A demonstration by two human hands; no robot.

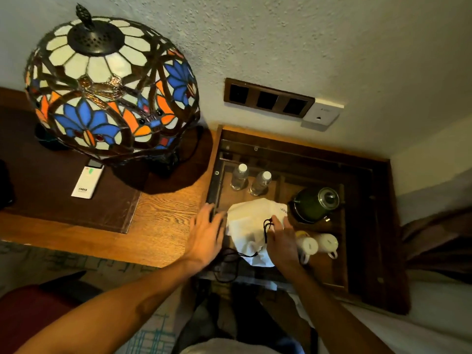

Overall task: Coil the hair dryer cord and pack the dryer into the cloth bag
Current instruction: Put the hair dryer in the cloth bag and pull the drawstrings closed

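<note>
A white cloth bag [249, 226] lies bulging on the glass top of a low wooden cabinet [365, 226]. Its thin black drawstring [267, 227] loops up over the bag. My right hand [282, 240] rests on the bag's right side, with its fingers pinching the drawstring. My left hand [205, 235] lies flat with fingers apart, its fingertips on the cabinet's left edge beside the bag. A black cord [226, 267] trails in a loop below the bag's mouth. The hair dryer itself is not visible.
Under the glass stand two water bottles [249, 178], a green kettle [315, 204] and two white cups [318, 245]. A stained-glass lamp [109, 85] and a white remote [86, 181] sit on the wooden desk [163, 218] to the left. Dark wall sockets [268, 100] are above.
</note>
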